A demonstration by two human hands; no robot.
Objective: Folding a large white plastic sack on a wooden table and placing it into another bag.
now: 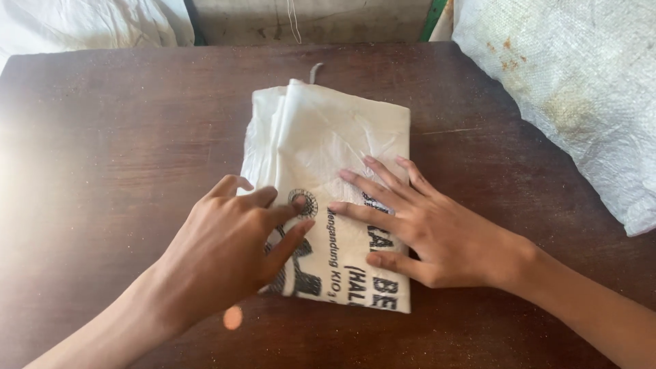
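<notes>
A folded white sack [335,137] with dark print on its near end lies in the middle of a dark brown wooden table [116,157]. My left hand [225,253] rests on the sack's near left part, fingers stretched toward the middle. My right hand [424,229] lies flat on the near right part, fingers spread and pointing left. The fingertips of the two hands almost meet over the print. Neither hand grips anything.
A big white woven sack [581,89] with rusty stains bulges over the table's right far corner. Another pale sack [82,24] lies beyond the far left edge. A short grey cord [314,72] pokes out behind the folded sack.
</notes>
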